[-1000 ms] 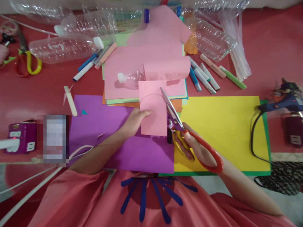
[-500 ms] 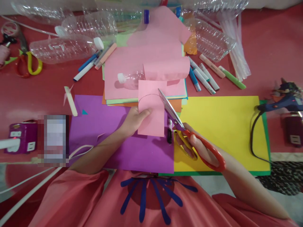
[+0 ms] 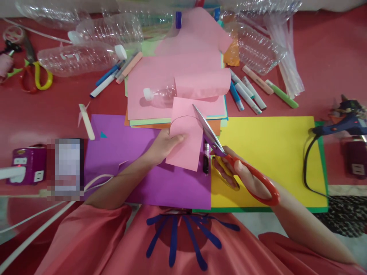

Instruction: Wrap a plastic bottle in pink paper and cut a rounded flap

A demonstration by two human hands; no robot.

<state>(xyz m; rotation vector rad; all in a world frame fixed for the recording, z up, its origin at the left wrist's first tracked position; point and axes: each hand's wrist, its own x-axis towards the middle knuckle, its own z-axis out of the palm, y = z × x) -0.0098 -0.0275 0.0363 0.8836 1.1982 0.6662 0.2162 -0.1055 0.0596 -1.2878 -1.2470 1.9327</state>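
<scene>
My left hand (image 3: 166, 147) pinches a pink paper rectangle (image 3: 185, 147) by its left edge, thumb on top. A curved dark line is drawn across the paper's upper part. In my right hand (image 3: 243, 173) is a pair of scissors (image 3: 212, 133) with one red and one yellow handle. Their blades lie at the paper's upper right edge, pointing up and left. Behind the paper, a clear bottle (image 3: 160, 94) wrapped in pink paper lies on a stack of coloured sheets (image 3: 149, 76). A black-capped pen (image 3: 205, 160) lies beneath, between paper and scissors.
Purple sheet (image 3: 137, 191) and yellow sheet (image 3: 266, 160) lie in front. Markers (image 3: 246, 91) flank the stack. Plastic bottles (image 3: 77, 57) line the back. A second pair of scissors (image 3: 43, 76), a phone (image 3: 68, 166) and a purple power box (image 3: 28, 164) are left; a glue gun (image 3: 341, 126) is right.
The pink rectangle has tilted clockwise, its top shifting right toward the blades. The scissors' handles have spread a little wider, the red one moving right.
</scene>
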